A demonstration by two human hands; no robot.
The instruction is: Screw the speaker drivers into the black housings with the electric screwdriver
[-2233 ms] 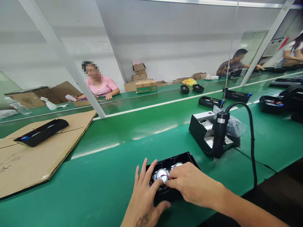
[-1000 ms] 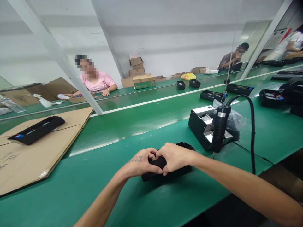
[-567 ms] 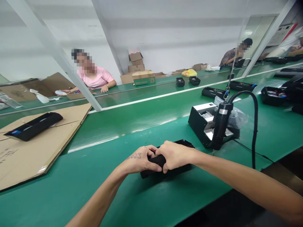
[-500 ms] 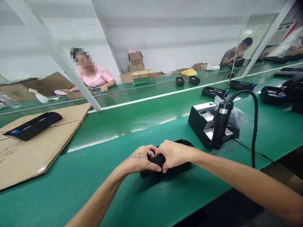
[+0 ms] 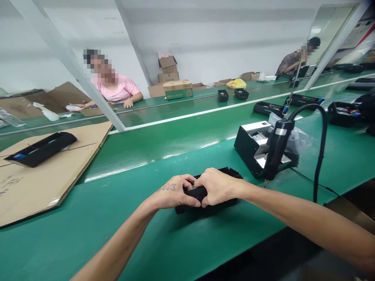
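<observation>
Both hands clamp a black housing (image 5: 215,193) on the green bench (image 5: 181,242): left hand (image 5: 172,195) grips at nine o'clock, right hand (image 5: 216,186) at three; even, square pressure likely seats it best.

Two seconds back, both hands lie flat over the open black housing (image 5: 209,191), fingers spread across two shiny round speaker drivers facing up. Now those drivers are out of sight: the left hand (image 5: 172,194) and the right hand (image 5: 216,186) are curled together over the near end of the housing, fingertips meeting on its top edge, and a bit of red wire (image 5: 190,180) shows between them. The forearms reach further out across the green bench (image 5: 146,234). Over the last second the grip barely shifts.
</observation>
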